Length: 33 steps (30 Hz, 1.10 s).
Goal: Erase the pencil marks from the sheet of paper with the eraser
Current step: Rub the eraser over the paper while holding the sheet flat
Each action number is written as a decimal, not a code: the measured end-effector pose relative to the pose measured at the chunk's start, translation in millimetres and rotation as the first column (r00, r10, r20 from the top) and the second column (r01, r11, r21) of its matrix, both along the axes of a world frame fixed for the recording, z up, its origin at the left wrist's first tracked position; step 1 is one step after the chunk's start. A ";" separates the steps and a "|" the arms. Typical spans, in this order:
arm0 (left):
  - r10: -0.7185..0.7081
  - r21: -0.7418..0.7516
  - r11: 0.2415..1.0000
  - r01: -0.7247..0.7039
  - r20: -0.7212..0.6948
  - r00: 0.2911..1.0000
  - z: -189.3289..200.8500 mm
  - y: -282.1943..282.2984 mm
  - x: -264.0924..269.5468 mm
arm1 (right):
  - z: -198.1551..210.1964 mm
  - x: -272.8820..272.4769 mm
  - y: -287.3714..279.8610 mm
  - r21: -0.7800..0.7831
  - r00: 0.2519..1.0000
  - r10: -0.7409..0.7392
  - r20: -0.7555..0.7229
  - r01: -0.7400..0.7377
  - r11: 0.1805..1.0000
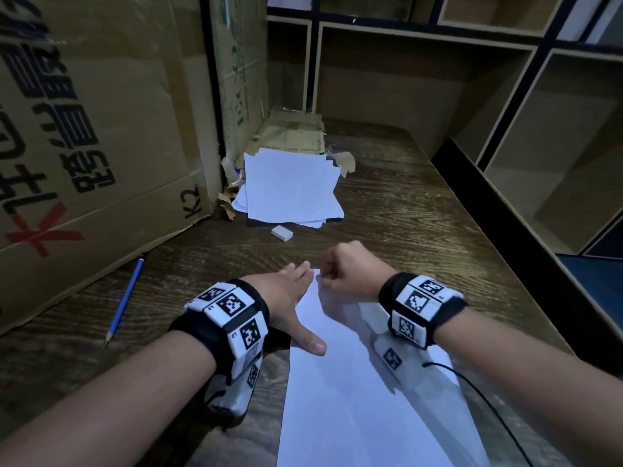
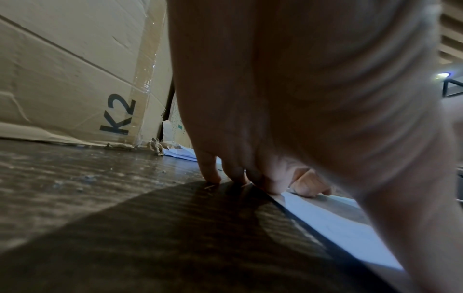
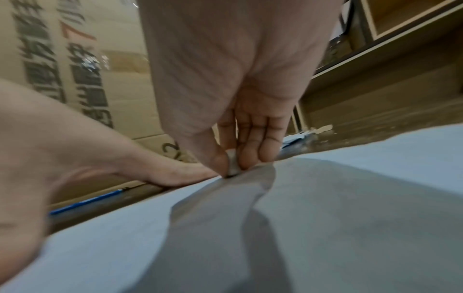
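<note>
- The right hand (image 1: 349,271) is curled, with thumb and fingers (image 3: 253,142) pinching a small white eraser (image 3: 232,165) whose lower end touches the sheet of paper (image 1: 354,399) near its far left corner.
- The left hand (image 1: 290,298) lies flat and spread at the sheet's left edge, with the thumb (image 1: 312,343) on the paper and the fingertips (image 2: 213,177) on the desk (image 1: 404,203) right beside the paper's far corner.
- Both wrists carry black bands with white blocks bearing black square codes.
- The sheet runs from the hands toward 6 o'clock; any pencil marks on it are too faint to tell.
- A 2nd white eraser (image 1: 281,233) lies loose on the desk at 12 o'clock from the hands, apart from them.
- Just beyond it a stack of white paper (image 1: 290,187) sits partly in torn brown wrapping (image 1: 293,133).
- A blue pencil (image 1: 125,299) lies at 9 o'clock from the left hand, its tip pointing toward 7 o'clock.
- A large cardboard box (image 1: 94,129) marked K2 stands at 10 o'clock.
- Open wooden shelves (image 1: 505,96) stand from 12 to 3 o'clock.
</note>
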<state>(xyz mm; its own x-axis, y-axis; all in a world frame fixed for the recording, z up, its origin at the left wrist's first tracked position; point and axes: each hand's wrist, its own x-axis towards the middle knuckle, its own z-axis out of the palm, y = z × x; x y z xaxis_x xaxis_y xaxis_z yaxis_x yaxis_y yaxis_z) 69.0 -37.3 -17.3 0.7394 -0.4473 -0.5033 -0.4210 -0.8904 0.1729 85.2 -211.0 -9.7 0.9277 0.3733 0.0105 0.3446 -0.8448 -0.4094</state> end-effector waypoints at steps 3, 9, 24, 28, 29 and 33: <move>-0.003 -0.003 1.000 0.003 0.005 1.000 -0.3 -0.4 -0.2 | -0.6 0.4 0.0 -0.007 1.000 0.003 0.004 -0.003 1.000; -0.006 0.031 1.000 0.006 -0.005 1.000 0.7 -1.5 -0.5 | 1.9 -1.9 -7.2 -0.039 1.000 0.014 0.000 -0.014 0.999; 0.008 0.001 1.000 -0.008 -0.006 1.000 2.2 -1.3 -1.4 | -0.5 -23.6 -0.5 -0.038 0.993 0.109 -0.036 -0.110 0.993; 0.014 0.028 1.000 -0.014 -0.019 1.000 5.1 -2.5 -2.4 | 4.5 -9.9 -5.5 -0.039 1.000 -0.007 0.012 0.007 0.999; 0.015 0.009 1.000 -0.014 -0.017 1.000 4.7 -2.3 -2.3 | 1.4 -16.4 0.3 -0.053 0.999 0.043 -0.005 -0.043 0.998; 0.010 0.016 1.000 -0.009 -0.017 1.000 5.6 -2.4 -3.5 | -0.2 -24.2 -0.9 -0.051 0.995 0.100 -0.026 -0.101 0.994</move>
<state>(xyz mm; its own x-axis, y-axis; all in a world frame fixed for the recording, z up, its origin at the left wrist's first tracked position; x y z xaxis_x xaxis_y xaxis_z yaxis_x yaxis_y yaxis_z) 65.4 -39.7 -11.6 0.7348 -0.4320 -0.5230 -0.4096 -0.8971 0.1654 61.0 -211.9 -9.9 0.8852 0.4641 -0.0328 0.4197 -0.8269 -0.3744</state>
